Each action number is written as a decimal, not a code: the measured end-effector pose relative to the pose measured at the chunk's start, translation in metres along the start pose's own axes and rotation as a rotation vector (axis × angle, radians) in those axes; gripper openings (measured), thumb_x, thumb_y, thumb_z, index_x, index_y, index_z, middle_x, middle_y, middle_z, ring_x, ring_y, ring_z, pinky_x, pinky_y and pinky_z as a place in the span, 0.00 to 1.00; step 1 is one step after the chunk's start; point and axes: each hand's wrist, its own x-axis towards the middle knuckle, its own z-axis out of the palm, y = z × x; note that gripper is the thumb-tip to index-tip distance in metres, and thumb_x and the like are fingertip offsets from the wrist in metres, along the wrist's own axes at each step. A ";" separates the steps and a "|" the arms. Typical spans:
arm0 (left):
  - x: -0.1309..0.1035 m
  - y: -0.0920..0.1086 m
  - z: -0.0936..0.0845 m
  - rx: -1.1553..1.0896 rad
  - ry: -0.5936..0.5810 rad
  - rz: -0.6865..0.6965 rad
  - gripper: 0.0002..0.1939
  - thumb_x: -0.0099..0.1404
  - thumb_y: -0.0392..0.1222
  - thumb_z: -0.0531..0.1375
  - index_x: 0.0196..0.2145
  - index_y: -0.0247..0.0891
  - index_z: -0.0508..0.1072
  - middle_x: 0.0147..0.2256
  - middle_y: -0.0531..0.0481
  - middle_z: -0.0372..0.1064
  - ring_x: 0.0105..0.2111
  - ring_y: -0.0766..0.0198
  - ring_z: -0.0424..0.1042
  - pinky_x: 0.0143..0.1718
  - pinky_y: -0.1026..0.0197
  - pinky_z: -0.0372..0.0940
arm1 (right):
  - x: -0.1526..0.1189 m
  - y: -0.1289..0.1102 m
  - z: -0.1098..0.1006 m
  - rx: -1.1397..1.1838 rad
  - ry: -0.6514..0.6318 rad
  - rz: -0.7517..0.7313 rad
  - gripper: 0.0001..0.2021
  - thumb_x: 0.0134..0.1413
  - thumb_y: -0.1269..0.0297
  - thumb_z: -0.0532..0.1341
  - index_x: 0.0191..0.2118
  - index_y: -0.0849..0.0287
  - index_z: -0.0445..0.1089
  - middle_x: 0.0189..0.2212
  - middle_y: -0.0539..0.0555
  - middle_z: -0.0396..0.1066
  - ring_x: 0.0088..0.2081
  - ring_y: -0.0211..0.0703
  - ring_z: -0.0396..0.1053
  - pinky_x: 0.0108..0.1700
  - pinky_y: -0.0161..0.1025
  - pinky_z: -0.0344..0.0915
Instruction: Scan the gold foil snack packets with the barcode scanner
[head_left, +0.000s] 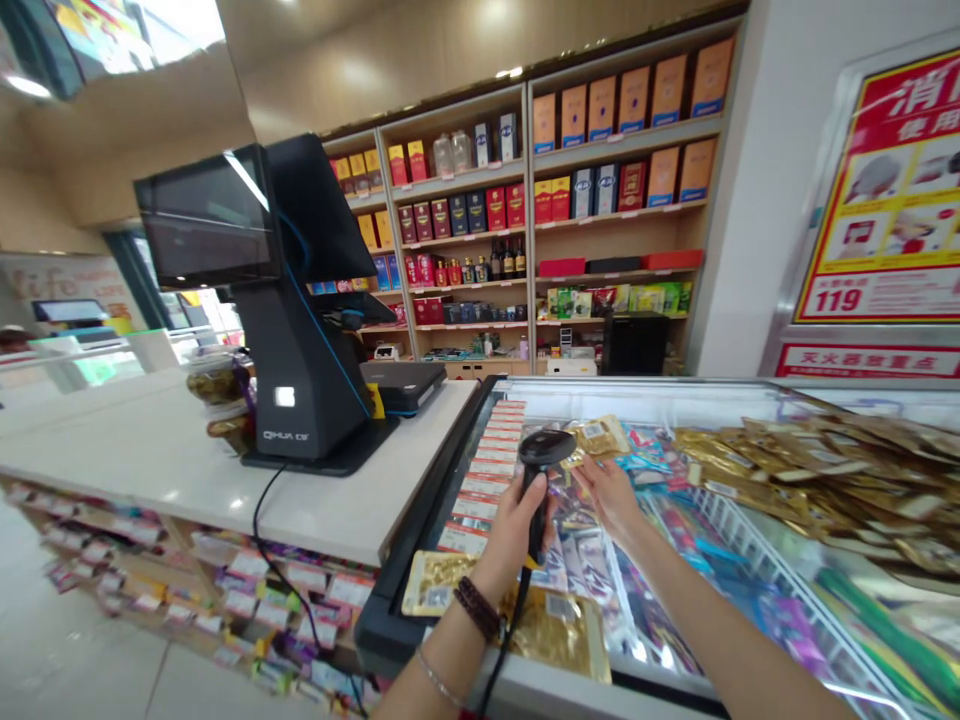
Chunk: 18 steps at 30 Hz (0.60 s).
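Note:
My left hand [517,520] is wrapped round the handle of a black barcode scanner [546,450], its head raised over the glass freezer top. A cable hangs from its lower end. Just right of it, my right hand [609,492] reaches forward, its fingertips at the near edge of a gold foil packet [600,437] with a barcode label. Whether the fingers pinch the packet is too small to tell. Two more gold packets lie nearer to me, one [439,582] left of my left wrist, the other [559,628] beneath and right of it.
A pile of gold packets [840,480] lies at the right on the freezer. To the left, a black checkout terminal [300,360] stands on a white counter [337,510]. Shelves [622,135] with boxed goods line the back wall.

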 end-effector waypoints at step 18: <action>-0.009 0.006 0.000 -0.026 -0.020 -0.023 0.38 0.55 0.80 0.71 0.34 0.40 0.70 0.26 0.57 0.66 0.15 0.73 0.59 0.16 0.64 0.51 | -0.006 -0.006 0.006 -0.052 0.045 0.044 0.26 0.35 0.49 0.86 0.37 0.51 0.77 0.40 0.52 0.86 0.52 0.54 0.84 0.64 0.52 0.78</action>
